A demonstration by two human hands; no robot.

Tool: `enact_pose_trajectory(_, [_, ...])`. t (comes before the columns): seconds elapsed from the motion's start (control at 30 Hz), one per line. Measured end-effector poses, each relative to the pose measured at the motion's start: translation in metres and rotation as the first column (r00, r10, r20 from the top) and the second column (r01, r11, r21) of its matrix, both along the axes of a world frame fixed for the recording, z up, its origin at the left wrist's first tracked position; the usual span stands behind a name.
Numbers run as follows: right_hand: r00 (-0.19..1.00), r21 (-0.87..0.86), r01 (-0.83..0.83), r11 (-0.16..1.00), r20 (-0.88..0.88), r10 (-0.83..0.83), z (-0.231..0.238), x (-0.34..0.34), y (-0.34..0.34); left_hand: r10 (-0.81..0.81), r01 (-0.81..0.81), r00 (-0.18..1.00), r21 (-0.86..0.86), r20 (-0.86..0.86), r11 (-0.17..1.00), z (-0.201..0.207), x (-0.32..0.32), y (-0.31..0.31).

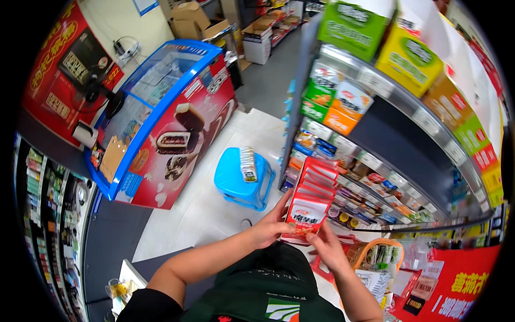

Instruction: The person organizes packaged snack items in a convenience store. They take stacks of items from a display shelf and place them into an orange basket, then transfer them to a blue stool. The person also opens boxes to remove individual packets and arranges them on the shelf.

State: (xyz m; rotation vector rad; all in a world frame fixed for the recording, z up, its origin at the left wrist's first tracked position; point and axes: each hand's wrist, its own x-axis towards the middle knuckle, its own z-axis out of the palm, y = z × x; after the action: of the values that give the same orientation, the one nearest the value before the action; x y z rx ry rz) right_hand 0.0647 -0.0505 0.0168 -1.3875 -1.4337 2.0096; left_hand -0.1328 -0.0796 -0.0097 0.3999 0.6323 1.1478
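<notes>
My left forearm enters from the lower left, bare to the elbow, and my left hand [266,228] curls against the left edge of a stack of flat red and white snack packets [312,196], fingers closed on it. My right hand [328,248] rises from the lower edge and pinches the bottom of the front packet, thumb above and fingers behind. The stack fans upward and away from my fingers, tilted toward the tiered metal store shelf [386,155] on my right. Beyond the stack, a light blue plastic stool [236,182] stands on the pale tiled floor [214,214], with a long banded pack [248,163] lying on its seat. A blue-rimmed red chest freezer [161,123] stands to my left.
</notes>
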Motion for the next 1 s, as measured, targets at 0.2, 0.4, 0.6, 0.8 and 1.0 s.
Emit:
enact_pose_trajectory(0.2, [0.964,-0.116,-0.239,0.964,0.088,0.250,-0.060,-0.097,-0.015,0.241,-0.241,0.970,-0.133,-0.021,0.961,-0.063,-0.087,-0.047])
enact_pose_trajectory(0.4, [0.984,-0.125,-0.175,0.977,-0.004,0.176,-0.147,-0.215,-0.004,0.383,-0.391,0.920,-0.173,-0.079,0.904,-0.128,-0.185,-0.047])
enact_pose_trajectory(0.6, [0.992,0.050,0.014,0.999,0.125,-0.021,-0.264,-0.316,0.020,0.397,-0.419,0.908,-0.235,-0.135,0.877,-0.221,-0.271,-0.006])
enact_pose_trajectory(0.8, [0.942,0.228,0.041,0.973,0.315,-0.113,-0.347,-0.370,0.056,0.331,-0.387,0.914,-0.267,-0.233,0.882,-0.331,-0.315,0.034])
enact_pose_trajectory(1.0, [0.905,0.435,-0.062,0.898,0.404,-0.133,-0.389,-0.391,0.081,0.380,-0.452,0.882,-0.274,-0.277,0.849,-0.398,-0.315,0.061])
